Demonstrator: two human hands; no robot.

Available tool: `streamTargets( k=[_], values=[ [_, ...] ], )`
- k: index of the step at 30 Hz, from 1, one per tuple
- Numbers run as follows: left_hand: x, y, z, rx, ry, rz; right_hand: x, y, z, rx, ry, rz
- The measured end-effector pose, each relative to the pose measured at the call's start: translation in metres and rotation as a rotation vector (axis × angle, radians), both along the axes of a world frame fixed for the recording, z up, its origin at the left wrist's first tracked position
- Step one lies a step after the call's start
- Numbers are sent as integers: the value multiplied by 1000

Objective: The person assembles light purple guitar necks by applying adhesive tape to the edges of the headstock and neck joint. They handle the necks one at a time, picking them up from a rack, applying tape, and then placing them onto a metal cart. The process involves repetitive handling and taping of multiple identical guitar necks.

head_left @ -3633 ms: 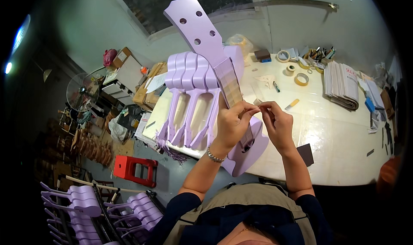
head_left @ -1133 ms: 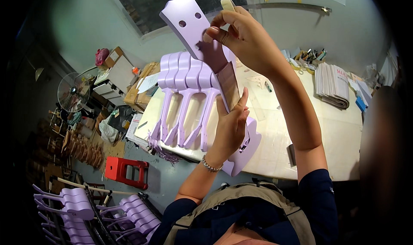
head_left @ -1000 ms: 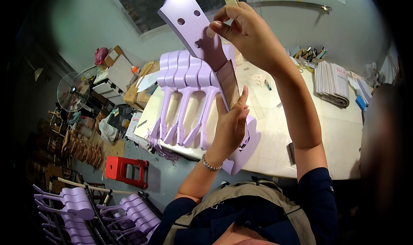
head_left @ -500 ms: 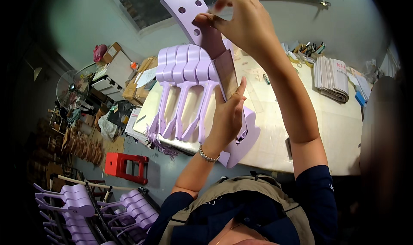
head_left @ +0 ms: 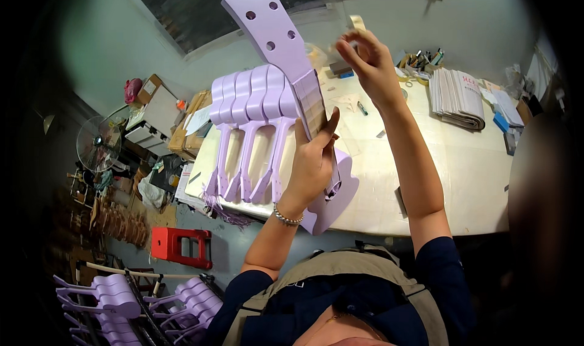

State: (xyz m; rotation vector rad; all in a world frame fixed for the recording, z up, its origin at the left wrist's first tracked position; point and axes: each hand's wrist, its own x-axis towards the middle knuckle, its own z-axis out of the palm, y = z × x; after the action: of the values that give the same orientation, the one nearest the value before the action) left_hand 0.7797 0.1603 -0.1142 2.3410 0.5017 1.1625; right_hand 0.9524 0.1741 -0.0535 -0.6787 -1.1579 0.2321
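Observation:
A lilac ukulele (head_left: 263, 24) stands tilted in front of me, its headstock up with several round holes and its body (head_left: 338, 206) down by the table's near edge. My left hand (head_left: 309, 163) is wrapped round its neck, thumb along the fretboard (head_left: 311, 106), which looks covered with pale tape. To the right of the headstock, clear of it, my right hand (head_left: 374, 66) is raised with curled fingers. A small pale yellow piece (head_left: 357, 22), perhaps tape, sticks up from that hand; its exact kind is unclear. Behind the neck, several more lilac ukuleles (head_left: 249, 93) lie side by side.
The cream table (head_left: 420, 182) carries stacked newspapers (head_left: 456, 100), a pen (head_left: 362, 108) and a holder of pens (head_left: 426, 60). A red stool (head_left: 180, 247) stands on the floor at left. Racked lilac ukuleles (head_left: 112, 294) are at lower left, a fan (head_left: 98, 140) beyond.
My right hand has drawn away from the headstock to the right, uncovering its holes and the upper neck. My left hand keeps its grip on the neck.

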Motion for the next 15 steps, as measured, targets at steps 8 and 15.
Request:
streamTargets(
  k=[8,15],
  values=[
    [0,-16,1,89,0,-13,-38,-17,68,-87,-474,-571],
    [-4,-14,1,67,37,13,-32,-15,74,-245,-443,-714]
  ],
)
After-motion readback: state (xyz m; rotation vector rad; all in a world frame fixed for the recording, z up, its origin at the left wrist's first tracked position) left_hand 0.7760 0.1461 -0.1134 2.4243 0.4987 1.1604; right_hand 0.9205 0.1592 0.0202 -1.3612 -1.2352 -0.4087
